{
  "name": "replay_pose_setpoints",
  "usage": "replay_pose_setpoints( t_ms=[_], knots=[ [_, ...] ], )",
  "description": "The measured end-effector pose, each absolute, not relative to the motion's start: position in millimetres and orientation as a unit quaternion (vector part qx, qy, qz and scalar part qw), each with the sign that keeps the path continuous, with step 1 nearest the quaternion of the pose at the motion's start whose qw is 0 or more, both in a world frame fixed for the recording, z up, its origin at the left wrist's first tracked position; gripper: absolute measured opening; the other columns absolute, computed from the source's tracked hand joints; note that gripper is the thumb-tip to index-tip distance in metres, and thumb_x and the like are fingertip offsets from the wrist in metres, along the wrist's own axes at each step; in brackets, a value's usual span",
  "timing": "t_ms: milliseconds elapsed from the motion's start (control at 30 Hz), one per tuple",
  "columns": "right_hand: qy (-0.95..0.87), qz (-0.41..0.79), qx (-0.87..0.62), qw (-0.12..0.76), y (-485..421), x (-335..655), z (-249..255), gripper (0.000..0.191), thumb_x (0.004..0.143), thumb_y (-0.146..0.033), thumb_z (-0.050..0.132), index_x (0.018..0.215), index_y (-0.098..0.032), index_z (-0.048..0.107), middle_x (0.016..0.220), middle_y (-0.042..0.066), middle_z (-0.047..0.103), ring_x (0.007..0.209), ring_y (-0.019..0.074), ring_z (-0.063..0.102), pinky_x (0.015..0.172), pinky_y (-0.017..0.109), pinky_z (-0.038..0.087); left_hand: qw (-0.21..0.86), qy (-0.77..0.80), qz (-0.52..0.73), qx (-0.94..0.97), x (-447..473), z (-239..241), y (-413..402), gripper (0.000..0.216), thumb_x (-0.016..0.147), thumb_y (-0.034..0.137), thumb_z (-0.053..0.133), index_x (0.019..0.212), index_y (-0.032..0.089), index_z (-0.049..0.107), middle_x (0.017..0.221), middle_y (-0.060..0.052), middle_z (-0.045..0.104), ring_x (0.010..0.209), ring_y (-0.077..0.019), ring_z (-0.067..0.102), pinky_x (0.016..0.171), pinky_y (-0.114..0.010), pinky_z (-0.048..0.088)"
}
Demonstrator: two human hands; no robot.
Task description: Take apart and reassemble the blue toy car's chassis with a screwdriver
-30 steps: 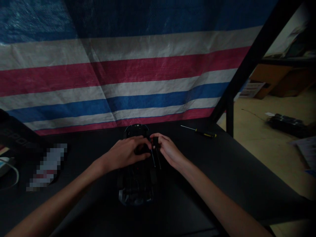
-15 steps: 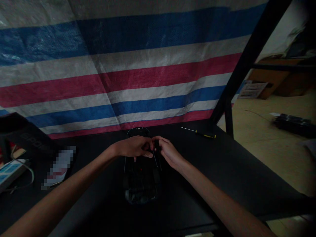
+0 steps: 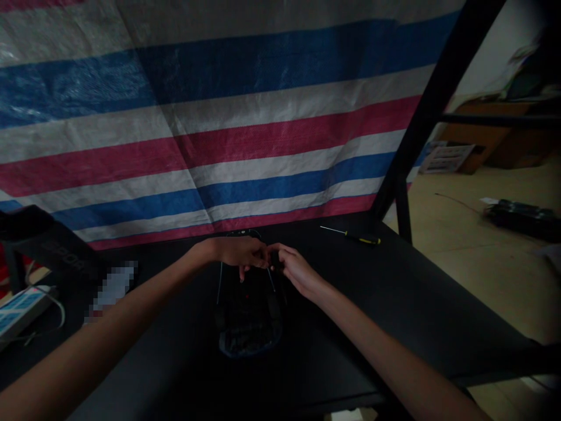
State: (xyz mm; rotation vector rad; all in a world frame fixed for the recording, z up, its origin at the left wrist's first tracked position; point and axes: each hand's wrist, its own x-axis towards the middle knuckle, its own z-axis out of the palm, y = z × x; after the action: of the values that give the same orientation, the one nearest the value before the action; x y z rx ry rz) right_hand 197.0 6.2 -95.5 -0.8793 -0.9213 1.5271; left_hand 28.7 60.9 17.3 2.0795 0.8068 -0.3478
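A dark toy car (image 3: 249, 327) lies on the black table, its underside seemingly up, with a small red spot near its middle. My right hand (image 3: 300, 273) has its fingers closed around a black wheel (image 3: 275, 259) at the car's far right corner. Over the far part of the car, my left hand (image 3: 241, 252) is closed, thumb and fingertips pinched together beside that wheel. Whatever sits in the left fingertips is too small and dark to make out. The hands hide much of the car's far end.
To the right lies a screwdriver (image 3: 363, 238) with a black and yellow handle. A power strip (image 3: 24, 310), a dark box (image 3: 65, 251) and a blurred-out flat item (image 3: 114, 286) occupy the left. A striped tarp (image 3: 263, 140) hangs behind; a black frame post (image 3: 432, 111) rises at right.
The view has shifted slightly. My left fingers have drawn closer together near the wheel and moved a little left. My right hand stays at the wheel.
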Motion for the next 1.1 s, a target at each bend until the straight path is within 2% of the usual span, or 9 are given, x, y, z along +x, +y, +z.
replay_pose_setpoints(
  t_ms=[167, 467, 533, 633, 733, 800, 900, 1000, 1100],
  knots=[
    [-0.394, 0.648, -0.372, 0.534, 4, 197, -95, 0.021, 0.061, -0.022, 0.054, 0.075, -0.023, 0.069, 0.074, -0.001, 0.067, 0.075, 0.0169, 0.057, 0.066, 0.028, 0.045, 0.423, 0.325, -0.115, 0.838, 24, 18, 59, 0.02, 0.094, 0.038, 0.057, 0.096, 0.018, 0.058, 0.077, 0.002, 0.052, 0.061, -0.0124, 0.059, 0.053, -0.022, 0.05],
    [-0.399, 0.653, -0.362, 0.533, 6, 198, -97, 0.012, 0.07, -0.021, 0.061, 0.08, -0.021, 0.068, 0.074, -0.002, 0.063, 0.072, 0.0146, 0.055, 0.067, 0.027, 0.045, 0.39, 0.315, -0.072, 0.862, 19, 16, 59, 0.023, 0.096, 0.041, 0.058, 0.108, 0.021, 0.06, 0.081, 0.002, 0.062, 0.058, -0.0103, 0.054, 0.051, -0.019, 0.041],
    [-0.401, 0.652, -0.363, 0.532, 7, 198, -98, 0.006, 0.079, -0.024, 0.066, 0.083, -0.019, 0.067, 0.075, -0.002, 0.062, 0.071, 0.0138, 0.055, 0.066, 0.027, 0.046, 0.375, 0.305, -0.061, 0.873, 19, 16, 60, 0.024, 0.097, 0.041, 0.058, 0.108, 0.021, 0.064, 0.082, 0.001, 0.064, 0.061, -0.0114, 0.055, 0.056, -0.021, 0.042],
    [-0.402, 0.651, -0.366, 0.53, 8, 198, -100, 0.018, 0.093, -0.034, 0.069, 0.089, -0.017, 0.066, 0.081, -0.001, 0.062, 0.07, 0.0129, 0.057, 0.066, 0.028, 0.049, 0.347, 0.286, -0.036, 0.892, 18, 15, 61, 0.024, 0.097, 0.041, 0.061, 0.105, 0.02, 0.069, 0.087, -0.001, 0.07, 0.074, -0.0147, 0.061, 0.07, -0.025, 0.046],
    [-0.4, 0.65, -0.366, 0.532, 8, 199, -100, 0.023, 0.096, -0.038, 0.068, 0.091, -0.016, 0.066, 0.083, -0.001, 0.063, 0.071, 0.0127, 0.058, 0.067, 0.029, 0.05, 0.32, 0.268, -0.012, 0.909, 18, 11, 62, 0.022, 0.098, 0.039, 0.062, 0.105, 0.021, 0.072, 0.097, -0.003, 0.073, 0.089, -0.0184, 0.065, 0.083, -0.029, 0.046],
    [-0.397, 0.649, -0.366, 0.535, 7, 199, -99, 0.019, 0.093, -0.034, 0.07, 0.089, -0.016, 0.066, 0.083, -0.001, 0.063, 0.072, 0.0131, 0.058, 0.068, 0.029, 0.05, 0.303, 0.258, 0.001, 0.917, 19, 7, 63, 0.02, 0.098, 0.036, 0.064, 0.105, 0.021, 0.074, 0.103, -0.004, 0.073, 0.095, -0.0195, 0.066, 0.088, -0.031, 0.044],
    [-0.392, 0.651, -0.364, 0.539, 6, 199, -97, 0.005, 0.079, -0.023, 0.069, 0.081, -0.019, 0.067, 0.078, -0.001, 0.063, 0.073, 0.0139, 0.056, 0.067, 0.027, 0.048, 0.288, 0.254, 0.024, 0.923, 22, 3, 63, 0.018, 0.097, 0.035, 0.065, 0.103, 0.021, 0.074, 0.106, -0.005, 0.072, 0.098, -0.0203, 0.066, 0.09, -0.031, 0.044],
    [-0.387, 0.655, -0.363, 0.538, 5, 200, -94, 0.017, 0.065, -0.019, 0.06, 0.078, -0.021, 0.07, 0.074, -0.001, 0.064, 0.074, 0.0152, 0.056, 0.068, 0.028, 0.046, 0.283, 0.267, 0.062, 0.919, 19, 5, 58, 0.022, 0.101, 0.037, 0.059, 0.104, 0.019, 0.071, 0.106, -0.006, 0.071, 0.099, -0.0202, 0.065, 0.089, -0.031, 0.046],
    [-0.383, 0.655, -0.364, 0.54, 5, 203, -90, 0.026, 0.061, -0.02, 0.055, 0.081, -0.021, 0.072, 0.077, 0.001, 0.066, 0.077, 0.0168, 0.058, 0.071, 0.03, 0.048, 0.272, 0.334, 0.171, 0.886, -6, 7, 45, 0.029, 0.102, 0.043, 0.055, 0.107, 0.017, 0.068, 0.101, -0.006, 0.069, 0.091, -0.0194, 0.064, 0.084, -0.031, 0.048]
  ],
)
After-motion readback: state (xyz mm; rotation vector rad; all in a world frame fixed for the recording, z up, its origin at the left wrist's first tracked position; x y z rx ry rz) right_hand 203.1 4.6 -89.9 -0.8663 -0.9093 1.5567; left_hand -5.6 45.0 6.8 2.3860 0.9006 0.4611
